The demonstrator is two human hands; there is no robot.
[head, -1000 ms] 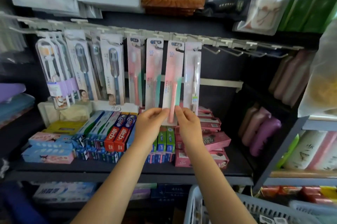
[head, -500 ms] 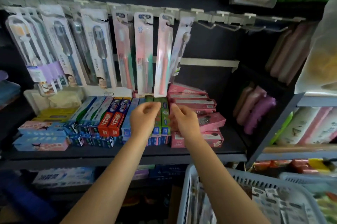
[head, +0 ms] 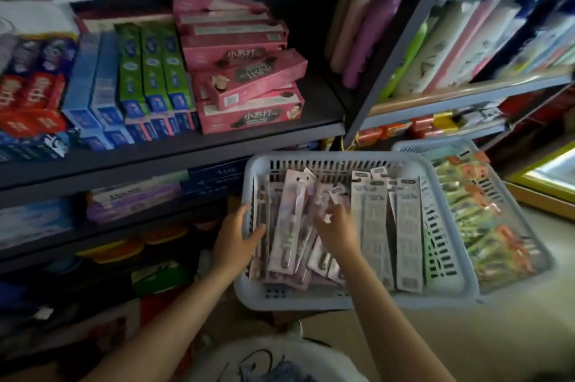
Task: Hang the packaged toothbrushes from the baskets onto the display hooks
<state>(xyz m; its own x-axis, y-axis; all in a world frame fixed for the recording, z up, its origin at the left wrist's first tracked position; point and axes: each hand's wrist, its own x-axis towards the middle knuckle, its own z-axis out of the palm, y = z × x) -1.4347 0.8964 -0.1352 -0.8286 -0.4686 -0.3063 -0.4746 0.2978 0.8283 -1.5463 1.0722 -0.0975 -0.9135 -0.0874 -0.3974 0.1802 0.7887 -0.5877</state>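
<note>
Head view: turned down and right since a second ago, away from the hook rail to the baskets on the floor; hooks now out of frame.
Change: pink pack from a second ago let go on its hook; both hands now down at the near basket.
Meaning: one hang done, next pick starting.
Left hand: fingers curved over the left rim, touching the packs along the left wall; grip on any pack not clear, reads as released.
Right hand: fingers spread, relaxed, over the loose purple packs mid-basket; nothing pinched that can be made out.
Packaged toothbrushes: lying in the near basket, purple ones heaped toward the left, several overlapping, exact number not countable; grey-backed packs lined face down toward the right wall, about four.
Baskets: two; far basket just right of the near one, holding green and orange packs, too blurred to count.
Shelf: toothpaste boxes stacked along its front edge.
</note>
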